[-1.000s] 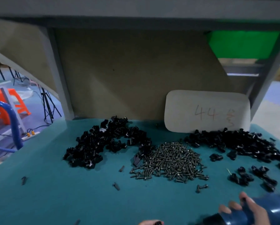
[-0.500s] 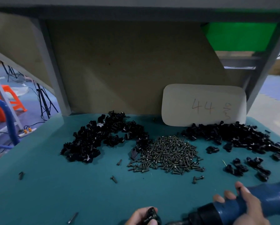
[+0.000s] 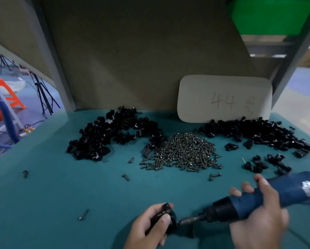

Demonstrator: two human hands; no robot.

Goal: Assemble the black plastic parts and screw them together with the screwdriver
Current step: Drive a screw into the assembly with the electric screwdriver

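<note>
My left hand (image 3: 147,229) pinches a small black plastic assembly (image 3: 166,215) near the table's front edge. My right hand (image 3: 258,218) grips a blue electric screwdriver (image 3: 255,202), and its metal bit (image 3: 188,221) touches the right side of that assembly. A heap of metal screws (image 3: 184,151) lies in the middle of the teal table (image 3: 60,203). One pile of black plastic parts (image 3: 113,133) sits left of the screws, another black pile (image 3: 258,132) to their right.
Loose screws (image 3: 83,214) lie scattered on the left and front of the table. A pale card marked 44 (image 3: 224,99) leans against the brown back panel. Small groups of black parts (image 3: 264,163) sit just beyond my right hand. The table's left edge drops off.
The view tilted down, bringing both hands up into the frame. The screwdriver bit has come against the black assembly held by my left hand.
</note>
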